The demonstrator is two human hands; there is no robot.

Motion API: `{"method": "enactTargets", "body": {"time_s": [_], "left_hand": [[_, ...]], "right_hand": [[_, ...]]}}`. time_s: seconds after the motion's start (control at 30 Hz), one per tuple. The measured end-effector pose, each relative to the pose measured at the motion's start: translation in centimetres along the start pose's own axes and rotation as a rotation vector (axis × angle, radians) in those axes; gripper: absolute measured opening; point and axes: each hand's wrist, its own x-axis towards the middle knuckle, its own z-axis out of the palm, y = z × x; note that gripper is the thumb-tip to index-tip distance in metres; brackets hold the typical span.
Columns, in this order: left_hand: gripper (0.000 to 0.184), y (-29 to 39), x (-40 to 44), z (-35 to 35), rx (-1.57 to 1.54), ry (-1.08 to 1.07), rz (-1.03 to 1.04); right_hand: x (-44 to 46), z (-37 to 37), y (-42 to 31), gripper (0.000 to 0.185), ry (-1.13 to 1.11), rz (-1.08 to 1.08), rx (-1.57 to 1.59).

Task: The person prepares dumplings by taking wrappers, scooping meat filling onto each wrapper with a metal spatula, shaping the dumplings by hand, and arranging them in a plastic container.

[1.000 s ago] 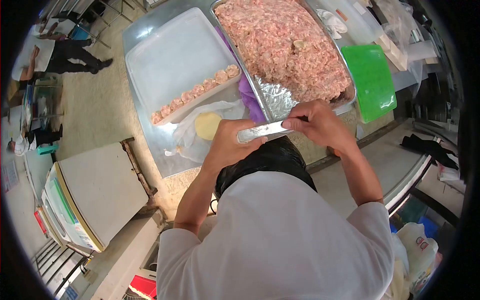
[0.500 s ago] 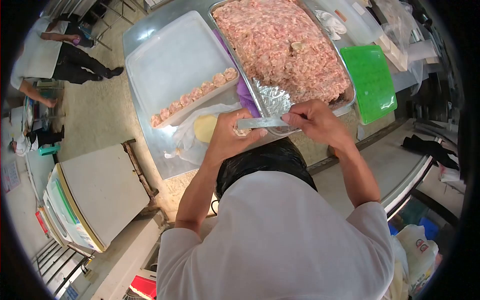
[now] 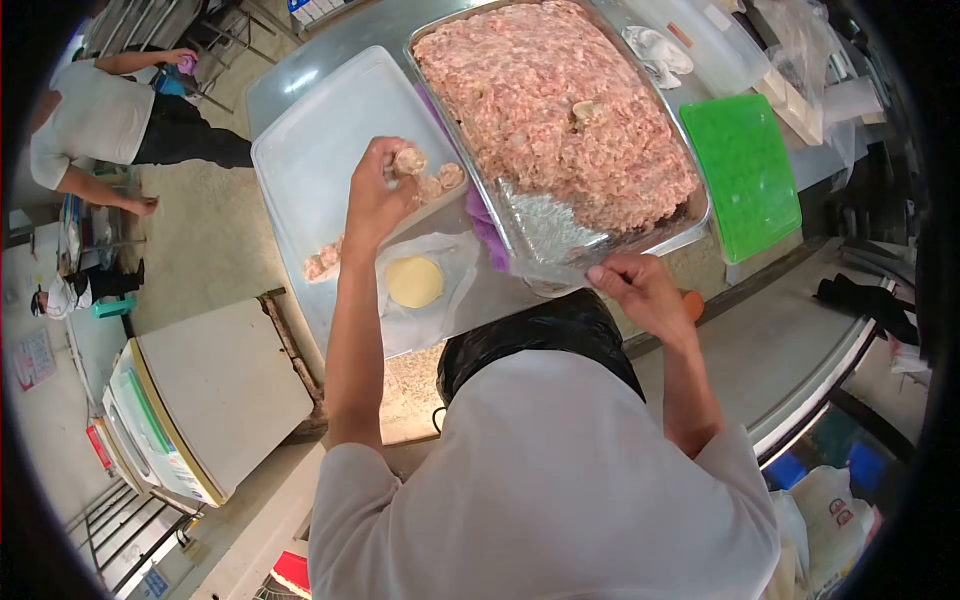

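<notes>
My left hand [image 3: 378,195] is over the white plastic tray [image 3: 320,130], with thumb and fingers closed round an open-topped meat dumpling [image 3: 409,160]. Along the tray's near edge runs a row of similar dumplings [image 3: 450,177], partly hidden by that hand. My right hand [image 3: 645,290] grips one end of a flat metal spatula [image 3: 555,273], whose blade lies across the near corner of the metal pan [image 3: 505,240]. A large mound of minced meat [image 3: 550,100] fills most of this pan. Round yellow dumpling wrappers [image 3: 414,281] rest on a plastic sheet [image 3: 455,265] near my left forearm.
Purple cloth [image 3: 487,225] lies between tray and pan. To the right are a green board [image 3: 742,178], a white cloth [image 3: 657,55] and a clear plastic container [image 3: 715,50]. Another person [image 3: 105,115] stands at the far left, beyond the metal table [image 3: 285,85].
My left hand has moved away from the spatula, up and left over the tray, carrying the dumpling. My right hand has lowered slightly with the spatula. The other person's arm has risen.
</notes>
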Motion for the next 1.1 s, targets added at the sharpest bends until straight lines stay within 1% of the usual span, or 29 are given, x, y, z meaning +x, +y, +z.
{"method": "enactTargets", "body": {"time_s": [0.1, 0.2, 0.3, 0.4, 0.5, 0.6, 0.7, 0.77, 0.8, 0.9, 0.97, 1.0, 1.07, 1.1], "left_hand": [[0.044, -0.6, 2.8, 0.5, 0.255, -0.067, 0.043], [0.036, -0.8, 3.4, 1.3, 0.119, -0.135, -0.095], [0.034, -0.1, 2.9, 1.8, 0.150, -0.089, -0.134], [0.034, 1.3, 2.7, 2.0, 0.289, -0.065, -0.161], [0.036, -0.8, 2.6, 2.7, 0.094, -0.007, 0.022], [0.041, -1.1, 2.5, 2.4, 0.127, -0.024, 0.020], [0.043, -1.4, 2.6, 2.7, 0.094, 0.015, -0.030], [0.043, -2.1, 3.2, 2.7, 0.108, -0.001, -0.021], [0.042, -1.7, 3.0, 2.6, 0.116, -0.008, -0.018], [0.036, -0.1, 2.3, 1.4, 0.312, 0.066, 0.072], [0.030, 2.5, 0.0, 0.4, 0.303, 0.183, 0.110], [0.028, 3.4, -1.8, 0.0, 0.300, 0.237, 0.131], [0.026, 3.8, -6.2, -0.4, 0.292, 0.142, -0.127], [0.024, 2.0, -8.9, 0.0, 0.393, 0.075, -0.063]], "right_hand": [[-0.4, 0.3, 0.0, 0.034, -0.001, -0.022, -0.018], [-0.6, 0.0, 0.6, 0.032, 0.005, 0.023, -0.012], [-1.1, -0.5, 0.7, 0.031, 0.026, 0.074, 0.041], [-1.2, -0.8, 1.0, 0.031, 0.035, 0.073, 0.028], [-1.1, -0.7, 0.5, 0.032, 0.042, 0.053, -0.005], [-1.0, -0.3, 0.3, 0.032, 0.045, 0.020, -0.027], [-1.0, 0.4, 0.5, 0.032, 0.050, 0.015, -0.002], [-1.1, 0.8, 0.0, 0.030, 0.036, 0.027, -0.011], [-1.1, 1.1, 0.0, 0.026, 0.042, 0.013, 0.004], [-1.5, 2.1, -0.1, 0.018, 0.056, -0.003, 0.065], [-2.1, 2.4, -0.5, 0.021, 0.068, 0.023, 0.132], [-2.2, 2.6, 0.1, 0.022, 0.097, -0.013, 0.151], [-2.3, 2.8, 1.7, 0.024, 0.165, -0.086, 0.191], [-2.3, 2.6, 1.4, 0.023, 0.166, -0.066, 0.153]]}}
